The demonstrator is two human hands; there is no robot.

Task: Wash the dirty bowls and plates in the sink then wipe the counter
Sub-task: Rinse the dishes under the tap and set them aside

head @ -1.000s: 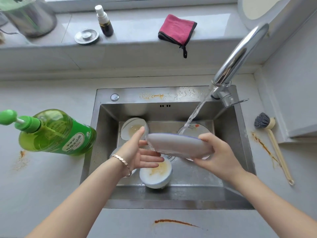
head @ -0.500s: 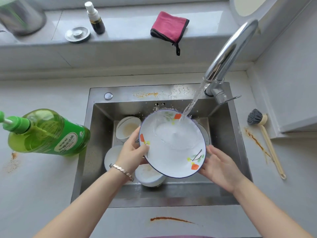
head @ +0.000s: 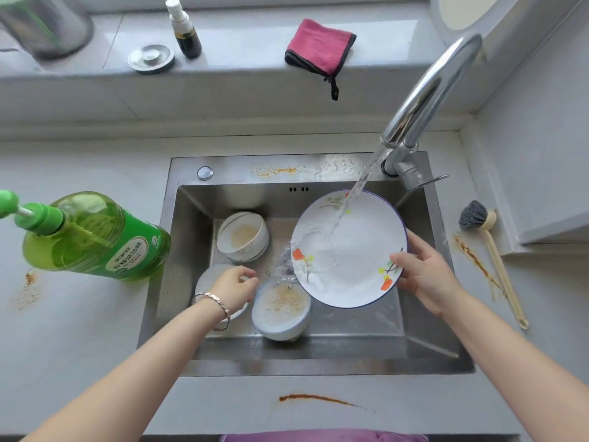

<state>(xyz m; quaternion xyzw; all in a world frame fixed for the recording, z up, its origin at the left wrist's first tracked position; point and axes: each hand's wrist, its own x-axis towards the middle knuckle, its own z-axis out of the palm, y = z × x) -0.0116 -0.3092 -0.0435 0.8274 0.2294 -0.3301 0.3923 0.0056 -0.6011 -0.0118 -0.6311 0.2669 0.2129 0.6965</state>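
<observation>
- Our right hand pinches the right rim of the flowered plate, thumb on its face and fingers curled behind. It holds the plate tilted at centre right of the frame, so the faucet stream hits its face and drains off the lower-left edge.
- Our left hand hangs at centre left with fingers loosely curled, gripping nothing we can see. It hovers over a pale dish, probably reaching for it.
- Below the plate, in the sink, a bowl with crusted residue catches the run-off. Stacked bowls wait behind it.
- The pink cloth lies at the top of the frame, and the counter streak at the bottom is unwiped.
</observation>
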